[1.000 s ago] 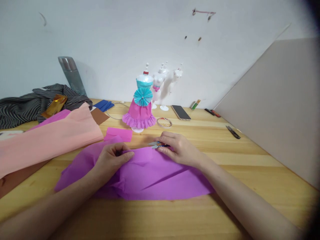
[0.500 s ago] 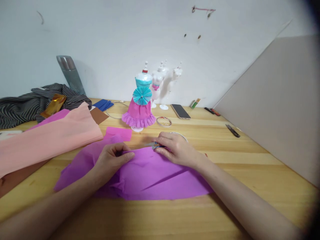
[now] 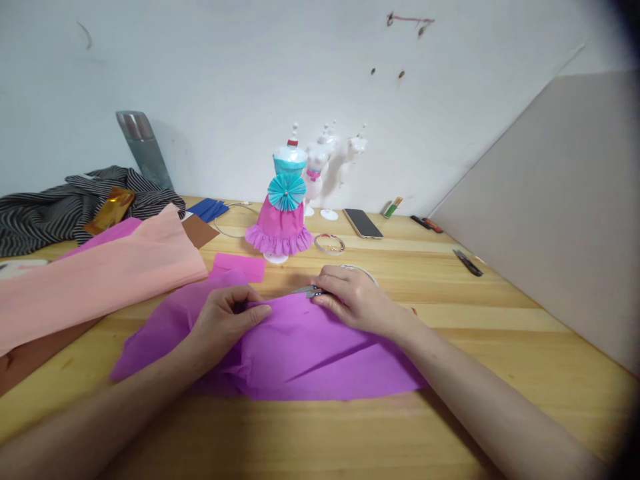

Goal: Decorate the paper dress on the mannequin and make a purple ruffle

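A sheet of purple crepe paper or thin fabric (image 3: pixel 325 360) lies crumpled on the table in front of me. My left hand (image 3: pixel 231 317) pinches its upper edge between thumb and fingers. In my right hand (image 3: pixel 350 297) is a small pair of scissors (image 3: pixel 311 292) with dark blue handles, mostly hidden by the fingers. Its blades point left, at the top edge of the purple sheet, a short way from my left thumb. Just behind the sheet lies a small magenta piece (image 3: pixel 241 267).
A mini dress form (image 3: pixel 287 193) in a turquoise and pink outfit stands behind my hands, with white forms (image 3: pixel 318 160) behind it. A phone (image 3: pixel 363 223), wire ring (image 3: pixel 330 244) and craft knife (image 3: pixel 468 263) lie rightward. Peach sheets (image 3: pixel 110 273) and striped cloth (image 3: pixel 35 213) cover the left.
The scissor blades look slightly closer together than before. Both hands keep their places on the purple sheet, and the whole view has shifted a little.
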